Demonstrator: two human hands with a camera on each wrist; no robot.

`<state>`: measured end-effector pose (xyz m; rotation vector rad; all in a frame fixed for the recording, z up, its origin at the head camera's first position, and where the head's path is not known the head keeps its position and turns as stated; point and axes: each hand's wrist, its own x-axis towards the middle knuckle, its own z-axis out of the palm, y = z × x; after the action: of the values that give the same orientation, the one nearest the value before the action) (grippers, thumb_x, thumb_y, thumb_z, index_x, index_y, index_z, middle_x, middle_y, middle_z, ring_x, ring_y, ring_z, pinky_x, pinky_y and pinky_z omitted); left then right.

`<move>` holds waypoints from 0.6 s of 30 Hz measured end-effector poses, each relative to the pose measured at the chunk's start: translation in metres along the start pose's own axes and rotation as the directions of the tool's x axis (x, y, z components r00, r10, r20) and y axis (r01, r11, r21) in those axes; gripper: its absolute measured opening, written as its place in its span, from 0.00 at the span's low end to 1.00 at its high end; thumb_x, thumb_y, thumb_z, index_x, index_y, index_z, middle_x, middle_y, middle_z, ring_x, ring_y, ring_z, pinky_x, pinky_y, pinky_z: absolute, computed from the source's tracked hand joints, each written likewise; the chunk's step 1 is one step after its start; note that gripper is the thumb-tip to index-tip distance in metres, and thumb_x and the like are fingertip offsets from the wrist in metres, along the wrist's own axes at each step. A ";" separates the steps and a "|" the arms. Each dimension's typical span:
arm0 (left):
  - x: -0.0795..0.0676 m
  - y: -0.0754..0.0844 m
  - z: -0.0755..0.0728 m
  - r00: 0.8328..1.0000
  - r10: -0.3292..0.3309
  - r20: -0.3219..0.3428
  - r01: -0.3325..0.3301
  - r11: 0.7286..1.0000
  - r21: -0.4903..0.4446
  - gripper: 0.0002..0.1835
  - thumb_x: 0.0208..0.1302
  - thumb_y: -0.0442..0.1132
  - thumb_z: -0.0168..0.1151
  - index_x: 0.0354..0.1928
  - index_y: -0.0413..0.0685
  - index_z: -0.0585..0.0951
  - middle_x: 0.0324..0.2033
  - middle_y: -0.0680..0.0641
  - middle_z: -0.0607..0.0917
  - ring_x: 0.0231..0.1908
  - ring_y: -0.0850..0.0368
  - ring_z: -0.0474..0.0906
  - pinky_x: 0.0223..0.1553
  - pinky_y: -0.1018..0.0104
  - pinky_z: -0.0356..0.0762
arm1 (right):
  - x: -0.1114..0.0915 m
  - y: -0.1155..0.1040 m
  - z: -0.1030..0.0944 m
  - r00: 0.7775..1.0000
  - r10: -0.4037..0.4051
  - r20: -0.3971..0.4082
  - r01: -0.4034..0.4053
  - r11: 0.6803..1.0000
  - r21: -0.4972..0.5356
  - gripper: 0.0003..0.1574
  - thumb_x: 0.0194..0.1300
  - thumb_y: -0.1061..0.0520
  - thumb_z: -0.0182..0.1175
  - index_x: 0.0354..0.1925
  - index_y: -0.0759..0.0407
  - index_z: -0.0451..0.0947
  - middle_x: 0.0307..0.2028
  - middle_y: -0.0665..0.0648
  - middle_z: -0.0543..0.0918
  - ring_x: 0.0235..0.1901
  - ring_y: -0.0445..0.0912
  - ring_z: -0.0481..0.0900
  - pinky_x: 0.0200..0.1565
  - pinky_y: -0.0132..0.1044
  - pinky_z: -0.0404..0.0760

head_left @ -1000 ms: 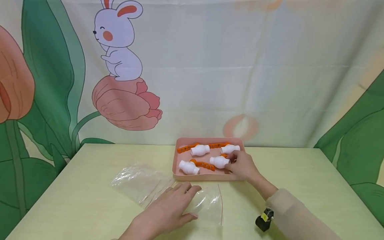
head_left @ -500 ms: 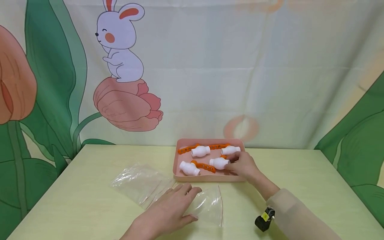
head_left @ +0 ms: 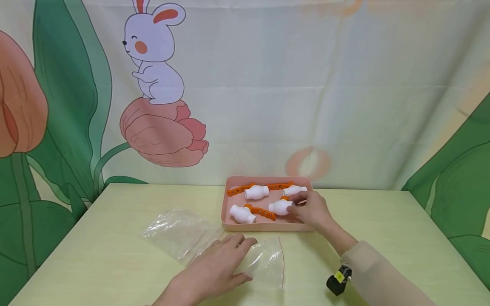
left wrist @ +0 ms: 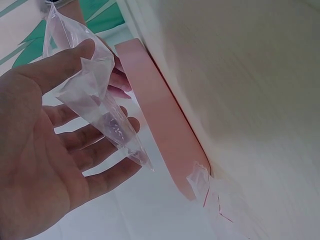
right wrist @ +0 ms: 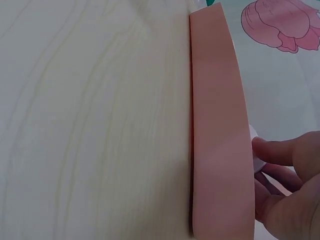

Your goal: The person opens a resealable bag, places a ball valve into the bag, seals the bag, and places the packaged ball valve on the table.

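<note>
My right hand (head_left: 311, 210) reaches into the right side of a pink tray (head_left: 268, 227), thumb and fingers at the end of a white plastic ball valve (head_left: 280, 208) with an orange handle. In the right wrist view the tray wall hides most of that valve. Several like valves lie in the tray, one at the front left (head_left: 242, 214) and one at the back (head_left: 256, 192). My left hand (head_left: 216, 267) holds a clear zip bag (left wrist: 95, 85) between thumb and spread fingers, up in front of the tray.
More clear zip bags (head_left: 178, 231) lie flat on the pale wooden table (head_left: 95, 255), left of the tray. A printed cloth (head_left: 249, 106) hangs along the table's back edge. A small black camera (head_left: 337, 282) sits at the right sleeve.
Both hands stay nearly where they were, the right at the same valve and the left with the bag. The head view has shifted very slightly.
</note>
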<state>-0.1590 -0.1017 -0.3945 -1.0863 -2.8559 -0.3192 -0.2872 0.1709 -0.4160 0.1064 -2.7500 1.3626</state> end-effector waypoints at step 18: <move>0.003 -0.008 0.001 0.997 -0.076 -0.019 0.075 0.995 -0.061 0.37 0.62 0.51 0.75 0.68 0.47 0.71 0.64 0.46 0.75 0.61 0.49 0.74 0.53 0.46 0.79 | -0.042 -0.005 -0.034 0.993 -0.119 -0.002 0.119 0.986 0.120 0.16 0.63 0.62 0.72 0.49 0.61 0.84 0.51 0.58 0.84 0.47 0.52 0.85 0.41 0.35 0.86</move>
<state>-0.1660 -0.1054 -0.3960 -0.9801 -2.8910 -0.4222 -0.2440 0.1960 -0.3952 0.2768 -2.6172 1.4963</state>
